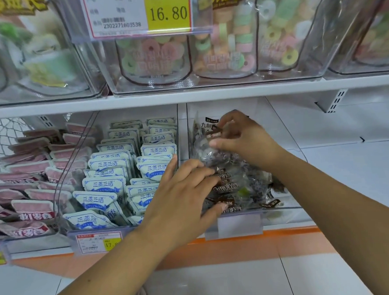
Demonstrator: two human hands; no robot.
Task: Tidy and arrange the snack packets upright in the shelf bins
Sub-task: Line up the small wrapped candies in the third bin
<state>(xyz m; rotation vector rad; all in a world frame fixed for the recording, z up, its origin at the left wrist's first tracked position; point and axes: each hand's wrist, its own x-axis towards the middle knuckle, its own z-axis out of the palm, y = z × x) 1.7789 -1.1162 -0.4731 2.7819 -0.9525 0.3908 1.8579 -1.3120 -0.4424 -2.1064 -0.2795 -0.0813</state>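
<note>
Orange shelf edge (274, 238) nearest us, and a blank label holder (237, 224) clipped to the front of the clear bin (283, 208) on the lower shelf. Left hand (187, 193) is in over that front rim, fingers curved across the heap of dark plum packets (244, 190), thumb against the front of the pile. Hard to say from this angle whether it is clasping them or just pressing them down. The packets lie jumbled and flat in the front half of the bin. Further in, the right hand (243, 139) pinches the top of one upright packet (202, 135) between thumb and fingertips, holding it on end against the bin's left wall. Next bin over, blue-and-white packets (113, 175) stand in two tidy rows; beyond them, pink packets (31, 168) lie stacked at a slant. Up top, ring-candy bags (223, 43) fill clear tubs behind a price tag (167, 12) reading 16.80.
</note>
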